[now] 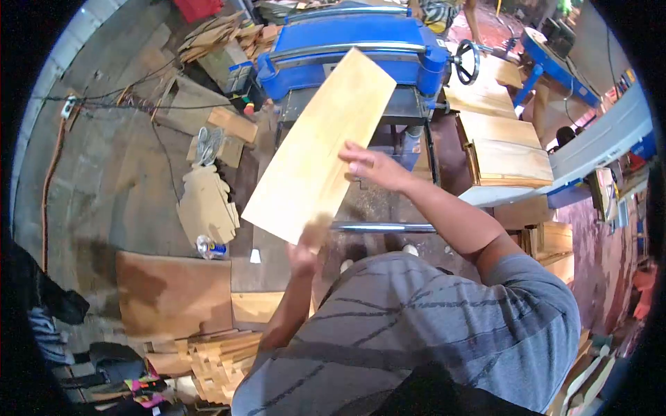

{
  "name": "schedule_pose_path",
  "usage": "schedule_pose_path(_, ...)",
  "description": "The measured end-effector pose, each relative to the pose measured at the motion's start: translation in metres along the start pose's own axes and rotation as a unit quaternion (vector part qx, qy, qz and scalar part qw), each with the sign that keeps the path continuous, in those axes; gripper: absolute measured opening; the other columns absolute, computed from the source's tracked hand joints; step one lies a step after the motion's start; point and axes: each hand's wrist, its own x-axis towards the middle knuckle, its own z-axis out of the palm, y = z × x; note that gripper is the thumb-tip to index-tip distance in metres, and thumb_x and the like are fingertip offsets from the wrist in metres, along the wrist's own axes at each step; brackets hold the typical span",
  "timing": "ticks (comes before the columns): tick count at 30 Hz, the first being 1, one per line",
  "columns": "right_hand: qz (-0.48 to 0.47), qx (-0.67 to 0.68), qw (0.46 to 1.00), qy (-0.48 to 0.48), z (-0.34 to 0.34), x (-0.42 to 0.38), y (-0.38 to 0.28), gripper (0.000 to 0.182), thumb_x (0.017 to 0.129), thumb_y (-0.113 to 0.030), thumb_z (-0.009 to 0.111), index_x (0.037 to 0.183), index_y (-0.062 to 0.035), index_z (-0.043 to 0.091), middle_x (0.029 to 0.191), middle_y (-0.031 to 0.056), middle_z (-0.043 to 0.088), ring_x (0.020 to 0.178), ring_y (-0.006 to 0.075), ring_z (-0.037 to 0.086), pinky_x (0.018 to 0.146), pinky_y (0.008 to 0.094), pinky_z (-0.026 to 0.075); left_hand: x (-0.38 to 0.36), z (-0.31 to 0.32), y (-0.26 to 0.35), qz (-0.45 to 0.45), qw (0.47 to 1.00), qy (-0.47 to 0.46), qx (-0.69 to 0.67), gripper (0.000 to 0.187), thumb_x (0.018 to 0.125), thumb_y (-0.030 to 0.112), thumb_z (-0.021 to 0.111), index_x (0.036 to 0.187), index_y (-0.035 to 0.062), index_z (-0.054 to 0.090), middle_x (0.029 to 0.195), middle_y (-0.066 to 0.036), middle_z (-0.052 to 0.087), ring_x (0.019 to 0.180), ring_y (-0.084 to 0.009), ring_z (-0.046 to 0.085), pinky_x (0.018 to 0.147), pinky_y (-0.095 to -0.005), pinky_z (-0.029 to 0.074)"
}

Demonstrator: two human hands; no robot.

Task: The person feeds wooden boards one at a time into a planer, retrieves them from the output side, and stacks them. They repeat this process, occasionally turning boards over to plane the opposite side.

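Observation:
A long pale wooden board [319, 145] is tilted up in front of my body, its far end overlapping the front of a blue machine. My left hand [305, 256], partly smeared by motion, grips the board's near end. At the right edge my right hand [374, 166] lies with fingers stretched out over the board's face; whether they press on it is hard to tell. Under the board is the machine's dark bed, partly hidden.
The blue machine [347, 31] has a handwheel [466, 61] on its right. Stacked boards [510, 149] stand to the right. A metal roller bar [388, 227] crosses before me. On the left floor lie a brown sheet [173, 291], a can [210, 247] and coiled cable [207, 145].

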Motion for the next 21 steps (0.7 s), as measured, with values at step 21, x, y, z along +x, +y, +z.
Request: schedule_pose_path(21,0.248,0.079,0.95,0.175,0.081,-0.057,0.128,0.082,0.091,-0.015,0.062,0.152,-0.002,0.009,0.11,0.0141,0.062,0.089,0.0187,0.059,0.078,0.0316,0.051,-0.028,0.04,-0.104,-0.351,0.917,0.104,-0.159,0.05,0.099,0.041,0.047,0.133,0.0042,0.045,0.12,-0.013,0.06,0.102,-0.0269,0.062,0.093,-0.0413,0.05)
